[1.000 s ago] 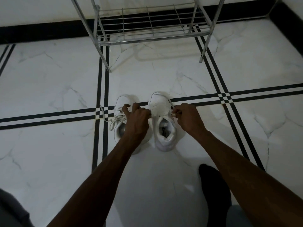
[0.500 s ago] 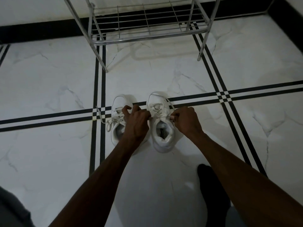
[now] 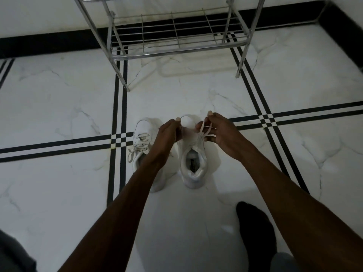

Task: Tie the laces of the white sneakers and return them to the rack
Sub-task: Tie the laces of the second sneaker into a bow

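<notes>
Two white sneakers stand side by side on the marble floor, toes pointing away from me. The right sneaker (image 3: pixel 193 163) lies between my hands. My right hand (image 3: pixel 222 132) pinches its white laces (image 3: pixel 205 130), which cross over my fingers above the tongue. My left hand (image 3: pixel 169 134) grips the other lace end, and its wrist covers part of the left sneaker (image 3: pixel 144 138). The left sneaker's laces hang loose toward its left side. The metal shoe rack (image 3: pixel 176 50) stands beyond the shoes, its lowest wire shelf bare.
The floor is white marble with black double stripes crossing near the shoes. A black skirting runs along the wall behind the rack. My foot in a black sock (image 3: pixel 255 228) rests at the lower right. Grey cloth shows at the lower left corner.
Both hands have risen from the right sneaker's eyelets toward its toe, drawing the laces up and crossing them. The view has tilted slightly, showing more of the rack.
</notes>
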